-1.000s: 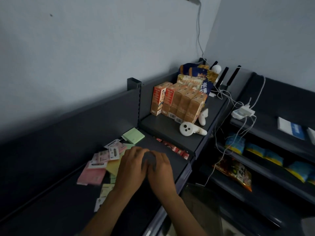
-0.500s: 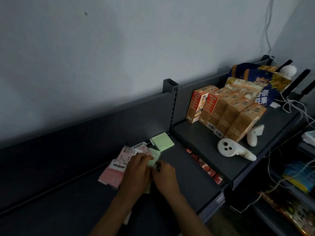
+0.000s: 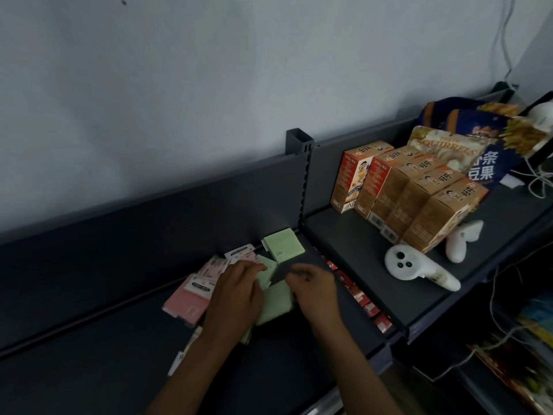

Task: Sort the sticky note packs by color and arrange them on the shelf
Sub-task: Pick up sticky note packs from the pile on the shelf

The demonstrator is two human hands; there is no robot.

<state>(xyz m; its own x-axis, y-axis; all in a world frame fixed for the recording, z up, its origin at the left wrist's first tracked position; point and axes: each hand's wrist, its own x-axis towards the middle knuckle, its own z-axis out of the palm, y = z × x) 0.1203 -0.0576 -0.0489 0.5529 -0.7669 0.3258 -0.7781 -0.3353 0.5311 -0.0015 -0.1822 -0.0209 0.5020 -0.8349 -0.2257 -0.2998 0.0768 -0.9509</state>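
Sticky note packs lie in a loose pile on the dark lower shelf [image 3: 125, 360]. One green pack [image 3: 284, 245] sits alone at the back by the shelf divider. Pink packs [image 3: 187, 305] lie at the pile's left, some with white labels. My left hand [image 3: 236, 298] rests over the pile, its fingertips pinching a small tilted green pack [image 3: 267, 272]. My right hand [image 3: 317, 292], fingers curled, holds the edge of a larger green pack [image 3: 276, 302] that lies between both hands. More packs are hidden beneath my left forearm.
The raised shelf [image 3: 344, 244] on the right carries a row of orange snack boxes [image 3: 404, 199], snack bags [image 3: 466, 145] and two white controllers [image 3: 416, 268]. Red packets [image 3: 368, 307] show in the gap below it. White cables [image 3: 532, 181] hang at far right.
The camera has swung left and closer. My hands have come slightly apart, and a green pack now shows between them.
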